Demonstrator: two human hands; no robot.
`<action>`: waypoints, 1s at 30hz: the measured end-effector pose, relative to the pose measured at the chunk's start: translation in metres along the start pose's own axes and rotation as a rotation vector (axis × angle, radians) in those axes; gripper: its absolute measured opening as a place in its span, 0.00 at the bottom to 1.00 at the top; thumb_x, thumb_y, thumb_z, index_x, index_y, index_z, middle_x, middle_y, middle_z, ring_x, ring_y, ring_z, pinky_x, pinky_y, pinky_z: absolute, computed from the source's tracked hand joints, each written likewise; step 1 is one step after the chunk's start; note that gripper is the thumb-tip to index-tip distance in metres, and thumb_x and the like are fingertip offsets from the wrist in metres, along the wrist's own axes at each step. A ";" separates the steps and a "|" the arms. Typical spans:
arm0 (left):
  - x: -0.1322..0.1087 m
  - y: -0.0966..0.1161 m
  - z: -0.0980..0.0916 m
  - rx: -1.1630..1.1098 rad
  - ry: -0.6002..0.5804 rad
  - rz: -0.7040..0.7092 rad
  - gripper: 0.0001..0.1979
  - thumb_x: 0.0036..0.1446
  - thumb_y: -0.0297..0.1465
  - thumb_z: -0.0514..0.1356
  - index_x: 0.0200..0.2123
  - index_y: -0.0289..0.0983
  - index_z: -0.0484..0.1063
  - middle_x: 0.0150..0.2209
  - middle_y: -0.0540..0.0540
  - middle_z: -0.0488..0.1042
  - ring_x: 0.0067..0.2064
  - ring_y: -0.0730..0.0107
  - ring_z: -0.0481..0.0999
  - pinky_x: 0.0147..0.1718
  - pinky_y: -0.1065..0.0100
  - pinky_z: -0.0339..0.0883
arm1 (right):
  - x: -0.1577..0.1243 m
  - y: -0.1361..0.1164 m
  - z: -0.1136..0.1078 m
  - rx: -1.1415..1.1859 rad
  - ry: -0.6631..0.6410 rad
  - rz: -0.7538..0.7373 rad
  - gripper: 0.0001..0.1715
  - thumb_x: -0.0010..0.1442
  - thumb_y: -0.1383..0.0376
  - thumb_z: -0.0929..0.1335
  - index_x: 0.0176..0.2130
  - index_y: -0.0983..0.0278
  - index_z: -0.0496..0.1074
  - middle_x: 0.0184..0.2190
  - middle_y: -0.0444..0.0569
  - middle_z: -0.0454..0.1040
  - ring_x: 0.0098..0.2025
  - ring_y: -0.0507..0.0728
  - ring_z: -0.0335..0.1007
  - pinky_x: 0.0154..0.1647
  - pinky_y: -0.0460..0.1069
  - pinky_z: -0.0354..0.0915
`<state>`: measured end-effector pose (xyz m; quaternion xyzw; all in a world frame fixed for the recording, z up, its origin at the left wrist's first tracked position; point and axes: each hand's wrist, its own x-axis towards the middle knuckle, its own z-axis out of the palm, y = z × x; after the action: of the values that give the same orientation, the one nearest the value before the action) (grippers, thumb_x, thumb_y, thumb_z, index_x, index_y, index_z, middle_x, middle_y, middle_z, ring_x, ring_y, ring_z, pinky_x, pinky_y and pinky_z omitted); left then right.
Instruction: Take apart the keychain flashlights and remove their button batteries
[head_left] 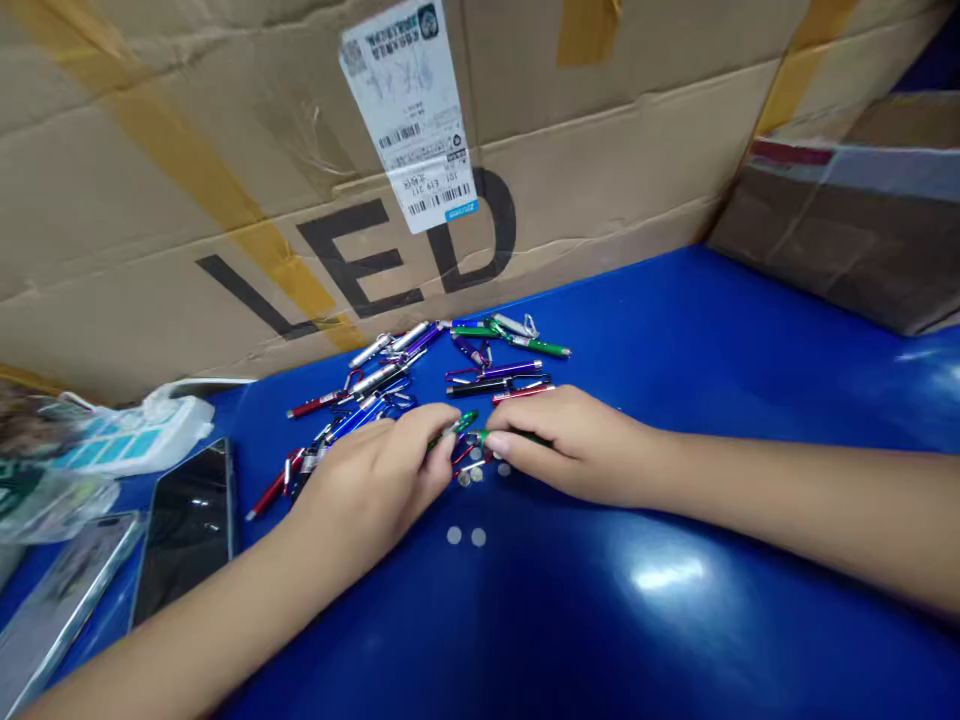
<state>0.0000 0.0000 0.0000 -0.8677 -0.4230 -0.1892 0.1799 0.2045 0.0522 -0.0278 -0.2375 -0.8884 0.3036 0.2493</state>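
My left hand [375,470] is closed, pinching a small shiny green piece [468,420], which looks like the clip end of a keychain flashlight. Facing it, my right hand [577,445] wraps its fingers round a green keychain flashlight [478,437]; most of its tube is hidden in the palm. The two green pieces are close together, and I cannot tell if they touch. Below the fingertips lie several small silver discs like button cells [477,474], with a pair [478,537] nearer to me. Past the hands is a loose pile of metal keychain flashlights [495,386] in several colours.
A large cardboard box [600,170] marked LED walls off the back of the blue table [637,620]. Another box [840,220] stands at right. On the left are a dark phone [187,520], a second phone [71,600] and a white power strip [135,440].
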 end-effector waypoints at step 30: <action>0.004 -0.010 -0.012 -0.543 -0.553 0.109 0.12 0.68 0.36 0.46 0.41 0.39 0.67 0.38 0.48 0.76 0.38 0.68 0.76 0.34 0.70 0.66 | -0.006 -0.001 0.005 -0.417 -0.032 -0.391 0.18 0.67 0.63 0.60 0.28 0.62 0.71 0.24 0.42 0.70 0.25 0.49 0.60 0.23 0.46 0.46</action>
<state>-0.0082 0.0028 0.0143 -0.9231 -0.3434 -0.0436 -0.1674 0.2059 0.0461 -0.0323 -0.1030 -0.9645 0.0645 0.2347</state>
